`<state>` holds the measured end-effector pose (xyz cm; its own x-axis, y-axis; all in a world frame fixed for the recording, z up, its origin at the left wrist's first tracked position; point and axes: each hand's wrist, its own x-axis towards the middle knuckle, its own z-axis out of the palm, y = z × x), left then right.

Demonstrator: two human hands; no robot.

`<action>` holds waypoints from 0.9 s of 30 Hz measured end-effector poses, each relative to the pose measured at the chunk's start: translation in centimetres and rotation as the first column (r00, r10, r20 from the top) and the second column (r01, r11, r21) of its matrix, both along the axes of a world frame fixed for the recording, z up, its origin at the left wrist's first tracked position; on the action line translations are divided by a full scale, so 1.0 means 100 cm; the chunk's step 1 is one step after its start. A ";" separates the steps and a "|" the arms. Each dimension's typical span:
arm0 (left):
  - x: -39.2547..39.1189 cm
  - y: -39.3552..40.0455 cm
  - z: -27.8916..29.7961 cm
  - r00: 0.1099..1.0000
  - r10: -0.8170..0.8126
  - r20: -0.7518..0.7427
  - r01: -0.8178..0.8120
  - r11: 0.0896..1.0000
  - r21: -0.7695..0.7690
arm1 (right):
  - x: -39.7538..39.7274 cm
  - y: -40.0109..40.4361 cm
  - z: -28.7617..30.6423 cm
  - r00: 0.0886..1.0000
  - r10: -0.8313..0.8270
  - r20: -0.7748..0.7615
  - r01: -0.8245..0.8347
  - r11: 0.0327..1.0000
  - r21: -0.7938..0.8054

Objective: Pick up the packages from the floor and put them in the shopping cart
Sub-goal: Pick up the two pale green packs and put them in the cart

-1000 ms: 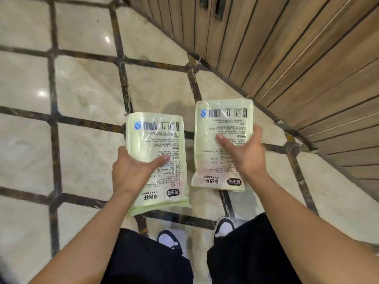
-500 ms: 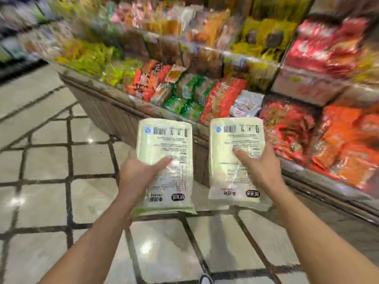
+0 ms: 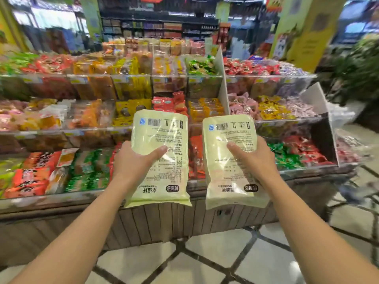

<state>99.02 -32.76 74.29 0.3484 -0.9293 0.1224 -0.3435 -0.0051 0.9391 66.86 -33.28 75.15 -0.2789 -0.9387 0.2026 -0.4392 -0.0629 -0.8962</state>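
**Two packages in hand, cart not located**

Both hands were loaded. Left hand was closed on the left package, thumb across its printed face, fingers hidden behind. Right hand gripped the right package the same way. Both were pale green flat pouches, held upright and side by side at chest height, apart from each other, labels upside down to the camera.

Pickup step looked done for these two: they were off the tiled floor and held clear of everything. Judged phase: carry, heading into placement.

Snack display filled the view from 9 to 2 o'clock, stepped clear bins on a slatted wooden base. It sat behind the pouches, not touching them.

Shopping cart: not confirmed. Blurred dark frame parts showed at about 4 o'clock, low and right of the display; could be a cart, cannot tell.

Next move likely called for turning toward 4 o'clock, confirming the basket, then lowering each pouch over the rim before opening the hands. Pouches looked soft and slick, so thumb pressure should hold until they were inside.
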 end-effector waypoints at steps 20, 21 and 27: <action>-0.502 0.051 0.015 0.673 -0.735 -0.084 0.733 0.678 -0.060 | -0.417 0.293 0.031 0.616 -0.783 0.088 0.786 0.619 0.002; -0.528 0.059 0.015 0.665 -0.743 -0.073 0.741 0.669 -0.060 | -0.438 0.303 0.029 0.599 -0.796 0.091 0.799 0.602 0.008; -0.672 0.098 0.014 0.572 -0.818 -0.064 0.817 0.575 -0.048 | -0.551 0.359 0.023 0.554 -0.830 0.068 0.831 0.556 0.025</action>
